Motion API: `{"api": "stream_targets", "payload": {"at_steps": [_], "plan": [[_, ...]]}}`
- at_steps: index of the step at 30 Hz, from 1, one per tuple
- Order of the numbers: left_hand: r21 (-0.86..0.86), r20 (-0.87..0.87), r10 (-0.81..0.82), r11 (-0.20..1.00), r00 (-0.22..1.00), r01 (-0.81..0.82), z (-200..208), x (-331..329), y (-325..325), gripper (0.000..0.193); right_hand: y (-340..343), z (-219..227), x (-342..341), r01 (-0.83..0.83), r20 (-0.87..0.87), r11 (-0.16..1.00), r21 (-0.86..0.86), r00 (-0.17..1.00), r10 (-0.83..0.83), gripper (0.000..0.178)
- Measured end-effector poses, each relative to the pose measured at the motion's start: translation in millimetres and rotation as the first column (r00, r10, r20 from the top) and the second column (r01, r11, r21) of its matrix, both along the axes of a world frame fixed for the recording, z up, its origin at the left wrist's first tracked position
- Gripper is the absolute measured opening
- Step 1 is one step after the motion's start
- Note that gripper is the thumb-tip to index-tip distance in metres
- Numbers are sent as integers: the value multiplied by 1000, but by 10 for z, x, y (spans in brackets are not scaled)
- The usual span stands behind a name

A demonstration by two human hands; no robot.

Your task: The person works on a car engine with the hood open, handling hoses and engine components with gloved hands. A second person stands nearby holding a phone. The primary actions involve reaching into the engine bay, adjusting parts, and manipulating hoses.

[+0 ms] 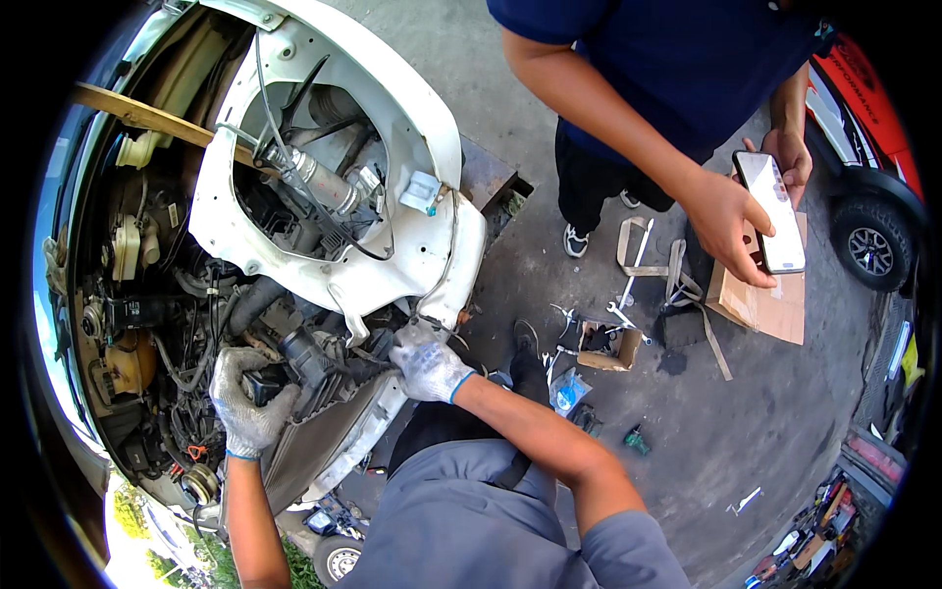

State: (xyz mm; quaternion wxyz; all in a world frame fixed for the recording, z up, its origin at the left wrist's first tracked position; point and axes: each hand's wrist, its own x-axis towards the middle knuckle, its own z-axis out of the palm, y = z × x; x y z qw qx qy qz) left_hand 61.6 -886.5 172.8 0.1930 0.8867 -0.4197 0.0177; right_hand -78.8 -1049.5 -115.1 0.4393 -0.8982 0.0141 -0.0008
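My left hand (241,414), in a white knit glove, is curled around a black plastic piece (265,385) in the engine bay. Beside it is a ribbed black plastic housing (312,355). My right hand (430,365), in the same kind of glove, is closed at the front corner of the car, just below the white fender panel (432,257). Whatever its fingers grip is hidden. A round opening in that panel shows a metal cylinder (324,184) and cables. A yellowish-brown reservoir (130,363) sits farther left among hoses.
A wooden bar (147,113) crosses the engine bay. Another person (648,108) stands across from me, holding a phone (770,211) above a cardboard box (760,294). Wrenches (628,294), a small open carton (608,346) and a green tool (637,439) lie on the floor.
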Motion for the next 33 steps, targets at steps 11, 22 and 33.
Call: {"api": "stream_targets", "payload": {"at_steps": [11, 22, 33], "plan": [[4, -91, 75, 997, 993, -75, -47, 469, 60, 49, 305, 93, 370, 323, -291, 776, 542, 938, -187, 71], [-1, -146, 106, 994, 984, -107, 6, 678, 4, 47, 69, 230, 419, -132, -381, 985, -112, 921, 80, 38], [-24, -150, 76, 996, 986, -81, 43, 670, 13, 45, -926, -199, -729, 338, -485, 446, 829, 832, 269, 16]]}}
